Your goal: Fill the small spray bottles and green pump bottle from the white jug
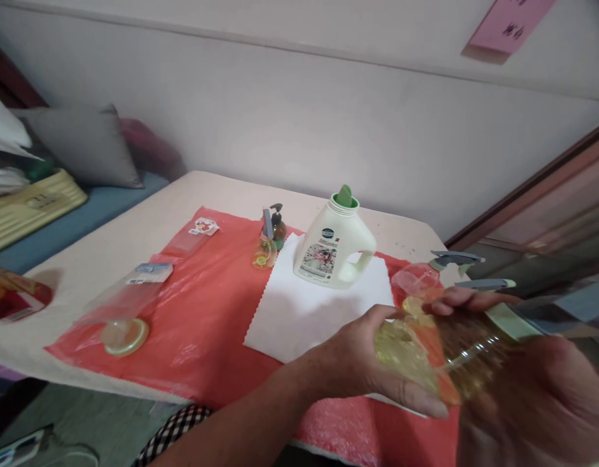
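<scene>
My left hand (362,363) grips the left end of clear, yellowish plastic (406,353), thumb below it. My right hand (537,389), smeared by motion, wraps round a clear bottle of amber liquid (474,353) with a pale band near its right end. The two clear parts meet at an orange strip; whether they form one bottle or two, I cannot tell. Beyond my hands, a pale detergent jug (336,246) with a green spout stands uncapped and upright on white scallop-edged paper (280,324). Just behind my right fingers is a clear spray bottle (419,279) with a grey trigger head.
Red plastic sheeting (216,305) covers much of the table (183,194). A small spray bottle (263,253) and a dark pump bottle (279,230) stand left of the jug. Clear packaging (129,292) and a round lid (124,337) lie farther left, near a red-labelled container (17,292).
</scene>
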`<state>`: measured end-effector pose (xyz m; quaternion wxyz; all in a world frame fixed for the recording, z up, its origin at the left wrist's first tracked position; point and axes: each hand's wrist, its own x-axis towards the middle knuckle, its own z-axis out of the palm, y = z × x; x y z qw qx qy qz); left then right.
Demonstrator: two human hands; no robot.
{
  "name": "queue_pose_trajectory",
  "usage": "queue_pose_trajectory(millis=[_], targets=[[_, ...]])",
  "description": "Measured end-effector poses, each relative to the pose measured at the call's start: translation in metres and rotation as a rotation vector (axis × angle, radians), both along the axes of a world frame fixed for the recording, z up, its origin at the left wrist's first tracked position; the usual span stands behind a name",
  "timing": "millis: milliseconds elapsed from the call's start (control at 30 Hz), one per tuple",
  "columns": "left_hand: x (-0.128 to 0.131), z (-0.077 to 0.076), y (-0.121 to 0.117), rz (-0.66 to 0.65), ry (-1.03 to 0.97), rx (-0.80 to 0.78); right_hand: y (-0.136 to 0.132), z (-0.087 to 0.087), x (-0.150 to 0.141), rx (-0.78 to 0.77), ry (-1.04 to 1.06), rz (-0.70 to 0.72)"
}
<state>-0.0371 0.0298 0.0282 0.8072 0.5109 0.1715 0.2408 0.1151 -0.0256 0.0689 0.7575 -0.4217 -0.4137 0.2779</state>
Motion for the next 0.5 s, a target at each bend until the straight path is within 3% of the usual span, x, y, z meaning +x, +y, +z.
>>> queue_pose_trajectory(millis=[67, 167, 400, 500], targets=[[0.0, 0.003, -0.004, -0.01, -0.015, 0.003, -0.007, 0.003, -0.005, -0.022, -0.043, -0.104], [0.001, 0.009, -0.01, 0.075, 0.023, 0.041, -0.01, 0.008, -0.016, -0.07, -0.078, -0.231], [0.008, 0.01, -0.018, 0.334, 0.231, 0.313, 0.002, 0.013, -0.033, -0.056, -0.015, -0.302], [0.007, 0.008, -0.018, 0.349, 0.308, 0.39, 0.004, 0.012, -0.035, -0.05, -0.011, -0.309]])
